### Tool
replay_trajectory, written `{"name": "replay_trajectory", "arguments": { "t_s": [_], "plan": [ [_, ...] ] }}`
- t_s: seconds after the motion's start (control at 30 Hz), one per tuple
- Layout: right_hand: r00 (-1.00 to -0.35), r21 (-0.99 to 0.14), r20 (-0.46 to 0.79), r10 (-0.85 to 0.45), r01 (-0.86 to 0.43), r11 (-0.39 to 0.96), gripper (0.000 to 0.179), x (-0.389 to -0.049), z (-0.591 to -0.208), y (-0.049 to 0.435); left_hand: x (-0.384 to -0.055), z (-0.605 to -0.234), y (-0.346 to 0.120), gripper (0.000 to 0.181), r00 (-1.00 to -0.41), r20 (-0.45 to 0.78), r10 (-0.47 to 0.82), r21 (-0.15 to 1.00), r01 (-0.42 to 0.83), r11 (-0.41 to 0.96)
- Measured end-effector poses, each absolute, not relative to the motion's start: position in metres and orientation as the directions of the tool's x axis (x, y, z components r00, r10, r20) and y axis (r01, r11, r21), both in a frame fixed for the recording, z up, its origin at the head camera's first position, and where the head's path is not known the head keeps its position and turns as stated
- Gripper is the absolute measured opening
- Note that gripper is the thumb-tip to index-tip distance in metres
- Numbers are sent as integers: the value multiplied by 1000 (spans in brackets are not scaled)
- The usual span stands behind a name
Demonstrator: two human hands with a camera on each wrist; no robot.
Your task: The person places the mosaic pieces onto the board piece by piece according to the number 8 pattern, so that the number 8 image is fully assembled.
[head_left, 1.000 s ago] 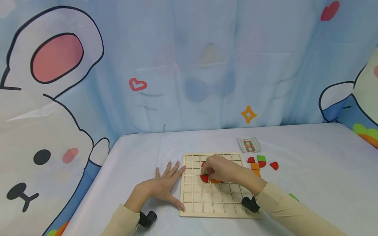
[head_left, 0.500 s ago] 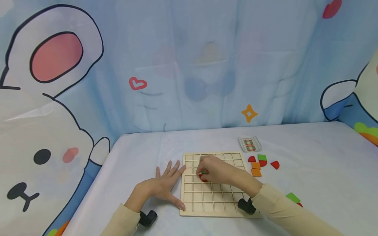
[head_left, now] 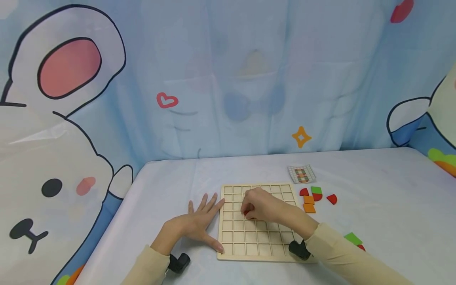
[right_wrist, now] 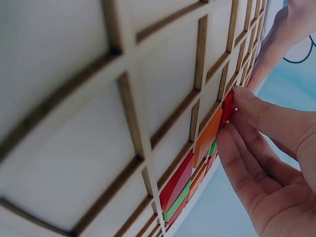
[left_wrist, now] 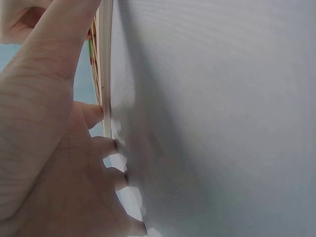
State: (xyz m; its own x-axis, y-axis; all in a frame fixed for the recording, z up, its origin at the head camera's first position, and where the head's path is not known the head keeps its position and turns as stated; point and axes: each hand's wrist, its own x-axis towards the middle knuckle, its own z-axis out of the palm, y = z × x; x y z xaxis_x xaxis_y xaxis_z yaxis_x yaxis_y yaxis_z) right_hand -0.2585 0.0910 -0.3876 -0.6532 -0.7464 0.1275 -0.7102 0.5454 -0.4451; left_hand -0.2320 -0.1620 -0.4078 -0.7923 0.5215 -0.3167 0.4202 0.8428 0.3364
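Observation:
The square wooden grid board (head_left: 242,237) lies on the white table. My left hand (head_left: 199,221) rests beside its left edge, fingers spread, with fingertips and thumb right at the border. Over the board's middle, my right hand (head_left: 261,206) bends down and pinches a red tile with a curved edge (right_wrist: 227,106) between thumb and fingers, at one of the cells. In the right wrist view an orange tile (right_wrist: 207,138) sits in the adjoining cell, followed by another red tile (right_wrist: 177,185) with green ones (right_wrist: 177,200) behind it. From the head view my right hand hides most of these.
Right of the board lie orange squares (head_left: 308,208), a green tile (head_left: 316,190) touching a red one, and red tiles (head_left: 332,199). A small pattern card (head_left: 301,174) is behind them. Another green tile (head_left: 353,238) lies near my right sleeve (head_left: 342,249). A printed curtain (head_left: 221,79) hangs behind the table.
My right hand has shifted left over the board, then slightly back right, and now covers more of the red tile. The left hand stays in place.

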Motion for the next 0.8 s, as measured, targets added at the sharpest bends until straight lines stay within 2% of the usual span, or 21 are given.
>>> {"name": "replay_trajectory", "arguments": {
  "t_s": [0.23, 0.53, 0.8],
  "plan": [
    [-668, -468, 172, -724, -702, 537, 11, -257, -392, 94, -229, -406, -160, 131, -790, -315, 526, 332, 427, 841],
    [-641, -443, 198, -741, -733, 516, 8, -250, -394, 102, -228, -404, -159, 131, -794, -321, 516, 323, 420, 848],
    [-703, -460, 149, -696, -672, 580, 8, -233, -389, 132, -227, -404, -159, 131, -796, -319, 514, 315, 423, 850]
  ]
}}
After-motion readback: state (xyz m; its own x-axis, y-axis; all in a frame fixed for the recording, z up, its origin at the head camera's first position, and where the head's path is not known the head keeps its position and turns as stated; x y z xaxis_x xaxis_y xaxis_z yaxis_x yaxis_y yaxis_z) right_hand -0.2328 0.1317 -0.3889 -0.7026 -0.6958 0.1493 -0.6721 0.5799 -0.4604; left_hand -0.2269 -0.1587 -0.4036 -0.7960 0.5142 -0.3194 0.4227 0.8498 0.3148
